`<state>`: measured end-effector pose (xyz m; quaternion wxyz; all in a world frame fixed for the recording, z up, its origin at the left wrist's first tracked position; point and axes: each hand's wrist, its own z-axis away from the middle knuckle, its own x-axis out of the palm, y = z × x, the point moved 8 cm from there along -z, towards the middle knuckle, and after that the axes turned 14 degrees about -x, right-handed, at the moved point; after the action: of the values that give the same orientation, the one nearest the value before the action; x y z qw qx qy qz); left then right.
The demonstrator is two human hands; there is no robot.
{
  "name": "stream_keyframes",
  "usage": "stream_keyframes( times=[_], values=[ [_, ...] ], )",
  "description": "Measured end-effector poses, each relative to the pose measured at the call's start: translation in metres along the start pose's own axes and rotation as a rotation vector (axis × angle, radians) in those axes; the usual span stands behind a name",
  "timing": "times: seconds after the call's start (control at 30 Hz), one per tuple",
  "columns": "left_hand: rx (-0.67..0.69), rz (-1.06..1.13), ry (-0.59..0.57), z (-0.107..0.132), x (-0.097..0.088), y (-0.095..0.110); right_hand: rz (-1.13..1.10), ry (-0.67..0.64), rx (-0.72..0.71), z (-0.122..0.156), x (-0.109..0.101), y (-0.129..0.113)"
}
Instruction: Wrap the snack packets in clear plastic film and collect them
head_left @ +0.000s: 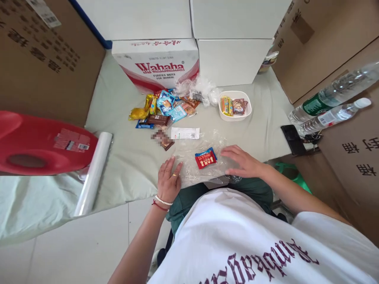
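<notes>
A sheet of clear plastic film (189, 173) lies spread at the table's front edge. On its middle rest a red snack packet (205, 159) and a blue snack packet (211, 150), the red one partly over the blue. My left hand (170, 179) lies palm down at the film's left edge, fingers stretched out. At the right edge of the film is my right hand (241, 161), its fingers apart and nothing held. Just behind the film sits a white wrapped packet (185, 133), with a brown packet (168, 144) to its left.
Several colourful snack packets (166, 104) are heaped before a Wahaha carton (156, 65). A white tub (235, 117) holds more packets. A film roll (94, 173) and a red container (44, 142) stand left. Water bottles (334, 118) and a black phone (293, 140) are right.
</notes>
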<state>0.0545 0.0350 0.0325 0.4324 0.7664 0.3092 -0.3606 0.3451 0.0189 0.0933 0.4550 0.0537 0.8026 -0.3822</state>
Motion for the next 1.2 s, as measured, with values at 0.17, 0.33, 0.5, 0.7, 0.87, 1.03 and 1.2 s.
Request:
stream_keyframes(
  times=[0.17,0.33,0.5,0.7,0.87,1.03,1.2],
  values=[
    [0.097,0.019,-0.216,0.020,0.001,0.015,0.182,-0.189,0.025,0.055,0.030,-0.009],
    [0.014,0.050,-0.374,0.025,0.008,0.015,0.199,-0.105,0.084,0.054,0.043,0.005],
    [-0.247,0.222,-0.228,-0.001,0.004,-0.006,-0.080,-0.008,0.122,0.010,0.009,0.025],
    [-0.576,0.051,-0.035,-0.035,0.016,-0.042,-0.032,-0.106,0.586,-0.017,-0.007,0.097],
    [-0.638,-0.019,0.179,-0.040,-0.004,-0.039,0.340,-0.146,0.555,-0.054,-0.029,0.110],
    [-0.578,-0.077,0.405,-0.019,-0.039,-0.009,0.367,-0.209,0.400,-0.110,-0.004,0.106],
    [-0.197,-0.014,-0.019,-0.024,0.001,0.065,0.281,-0.345,0.522,-0.130,0.030,0.120]
  ],
)
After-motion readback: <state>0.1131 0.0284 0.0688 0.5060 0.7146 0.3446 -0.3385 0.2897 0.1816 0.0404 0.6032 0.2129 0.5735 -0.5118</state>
